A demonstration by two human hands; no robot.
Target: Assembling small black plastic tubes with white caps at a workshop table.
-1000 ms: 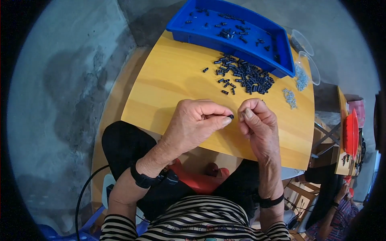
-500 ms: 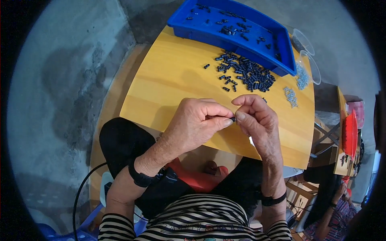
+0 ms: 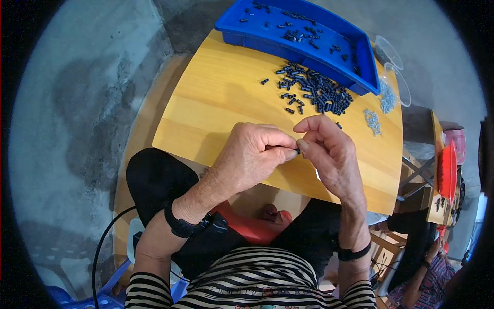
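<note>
My left hand (image 3: 249,157) and my right hand (image 3: 327,152) meet fingertip to fingertip above the near edge of a yellow wooden table (image 3: 216,103). Between the pinched fingers sits a small dark cylindrical part (image 3: 297,151); both hands touch it. A loose heap of several similar dark parts (image 3: 314,92) lies on the table beyond my hands. Behind it stands a blue plastic tray (image 3: 257,28) with a few more dark parts scattered inside. Each wrist wears a black band.
Small piles of light grey parts (image 3: 371,121) lie at the table's right side, beside clear plastic cups (image 3: 393,62). A red object (image 3: 446,170) rests on another wooden surface at the right. Another person (image 3: 432,257) sits at the lower right. Grey concrete floor surrounds the table.
Both hands stay pinched together on the small part, with the fingers shifting slightly. The view has tilted a little, so the tray and heap sit higher in the picture.
</note>
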